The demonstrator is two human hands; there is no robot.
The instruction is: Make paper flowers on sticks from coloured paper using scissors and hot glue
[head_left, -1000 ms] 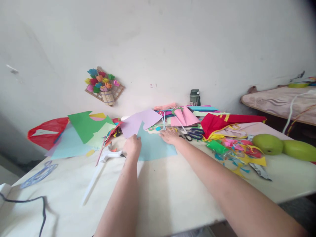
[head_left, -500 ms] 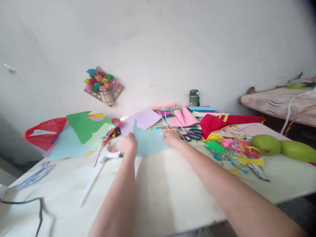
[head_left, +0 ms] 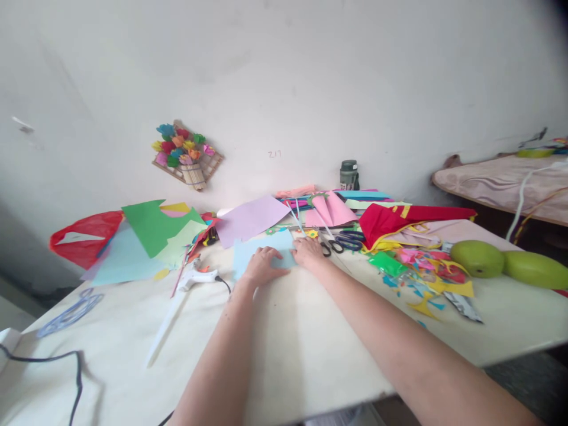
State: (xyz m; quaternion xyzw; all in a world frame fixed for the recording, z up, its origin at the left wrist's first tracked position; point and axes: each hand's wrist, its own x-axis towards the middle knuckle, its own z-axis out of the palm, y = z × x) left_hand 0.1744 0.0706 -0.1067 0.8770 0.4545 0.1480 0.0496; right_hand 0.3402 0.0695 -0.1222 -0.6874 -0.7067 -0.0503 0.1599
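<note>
A light blue sheet of paper lies on the table, folded over and smaller than before. My left hand rests flat on its near part, fingers spread and thumb pointing right. At the paper's right edge, my right hand presses down with bent fingers, holding that edge. Just beyond the right hand are scissors with black handles and a small yellow paper flower. A lilac sheet lies behind the blue paper.
To the left lie a white glue gun, green paper and a red bag. On the right are red cloth, paper scraps and two green fruits. A dark bottle stands at the back.
My left hand has brought the blue paper's left side over to the right and now lies flat on it. My right hand stays at the right edge, its fingers more bent.
</note>
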